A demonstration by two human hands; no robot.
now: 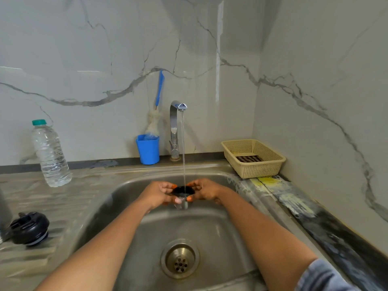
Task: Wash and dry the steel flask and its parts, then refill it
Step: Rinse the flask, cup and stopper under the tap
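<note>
Under the tap [178,114], over the sink [126,185], the left hand [160,195] and right hand [206,191] both pinch a black ring [182,191]; a black stopper [29,227] lies left of the sink.

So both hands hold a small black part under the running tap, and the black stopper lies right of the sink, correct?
No: the head view shows the black stopper left of the sink. Left hand and right hand do hold the black part under the tap.

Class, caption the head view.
Left hand and right hand hold a black flask part under the running tap over the sink.
</note>
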